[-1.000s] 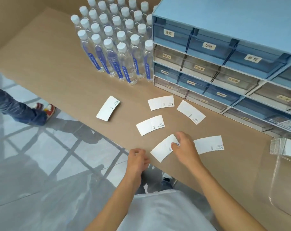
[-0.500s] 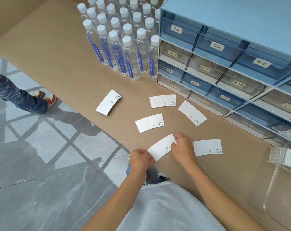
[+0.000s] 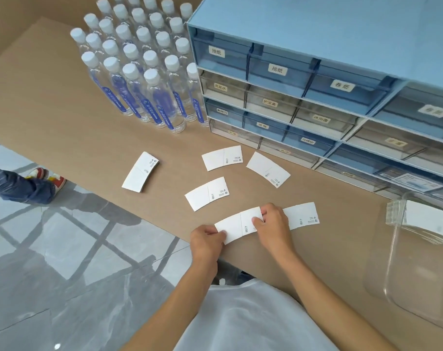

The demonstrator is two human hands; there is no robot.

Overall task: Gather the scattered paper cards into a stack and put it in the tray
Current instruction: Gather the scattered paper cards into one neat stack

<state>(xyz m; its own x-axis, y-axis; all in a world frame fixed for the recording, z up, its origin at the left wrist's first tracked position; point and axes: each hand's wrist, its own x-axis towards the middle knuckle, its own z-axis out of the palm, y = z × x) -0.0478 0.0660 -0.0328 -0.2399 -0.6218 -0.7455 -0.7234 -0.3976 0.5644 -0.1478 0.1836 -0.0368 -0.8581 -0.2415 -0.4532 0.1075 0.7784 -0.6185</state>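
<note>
Both hands on the nearest card point(image 3: 239, 224), at the table's front edge. Left hand point(image 3: 207, 243) pinches its left end, thumb on top, other fingers curled underneath. Right hand point(image 3: 273, 228) pinches the right end, fingertips point(image 3: 256, 220) pressed down on the card face. Card's long axis runs left-right, slightly tilted up to the right; looks barely lifted, can't tell if it's clear of the table point(image 3: 63, 117)

Five cards loose on the table:
- one point(image 3: 302, 215) just beside the right hand, touching or nearly touching its knuckles, long axis also left-right
- one point(image 3: 207, 193) just beyond the held card, toward the bottles
- two more, point(image 3: 222, 157) and point(image 3: 268, 169), near the drawer cabinet point(image 3: 316, 79)
- one point(image 3: 140, 171) well apart on the left, near the table edge, lying more upright

Key relation: the card to the right is nearest the right hand and is already aligned with the held one, so I'd guess it goes next, with the left hand keeping the held card

Clear plastic tray point(image 3: 398, 282) sits at far right, well apart from the hands, right hand nearer. Something white and stacked sits at its far end, too blurred to identify

Water bottles point(image 3: 139, 79) at the back, not in the way
</note>
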